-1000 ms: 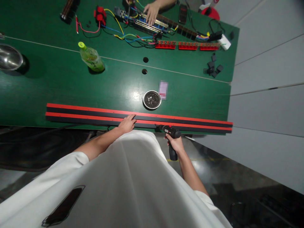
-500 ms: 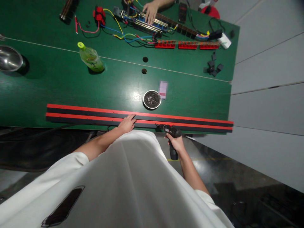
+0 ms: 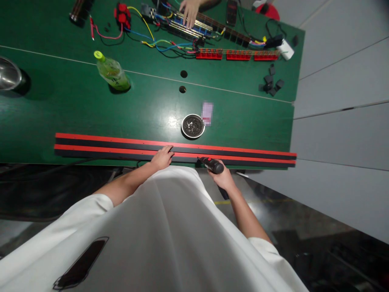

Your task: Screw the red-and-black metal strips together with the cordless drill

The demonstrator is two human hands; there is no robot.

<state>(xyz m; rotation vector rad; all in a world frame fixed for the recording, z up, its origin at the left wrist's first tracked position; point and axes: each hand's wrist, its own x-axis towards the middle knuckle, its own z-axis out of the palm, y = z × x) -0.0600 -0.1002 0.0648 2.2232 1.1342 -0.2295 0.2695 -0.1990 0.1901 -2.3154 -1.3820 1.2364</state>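
Two long red-and-black strips (image 3: 252,157) lie side by side along the near edge of the green table. My left hand (image 3: 162,157) rests on them near the middle, fingers stretched out and touching the strips. In my right hand (image 3: 224,177) is a black cordless screwdriver (image 3: 212,164), its handle partly hidden by the hand. Its bit points left at the nearer strip, and I cannot tell whether the tip touches it. Just beyond the strips stands a round bowl (image 3: 193,126) of small dark, shiny pieces, probably screws.
A blurred pink card (image 3: 207,112) lies beside the bowl. Left of it stands a green-capped bottle (image 3: 112,73), with a metal bowl (image 3: 9,75) farther left. Across the table, another person's hand (image 3: 191,12) touches a wired assembly (image 3: 194,30). Black blocks (image 3: 269,81) lie at right.
My right hand has turned the screwdriver, so its rear end faces the camera more and its handle shows less. My left hand stays on the strips. The view has shifted slightly.
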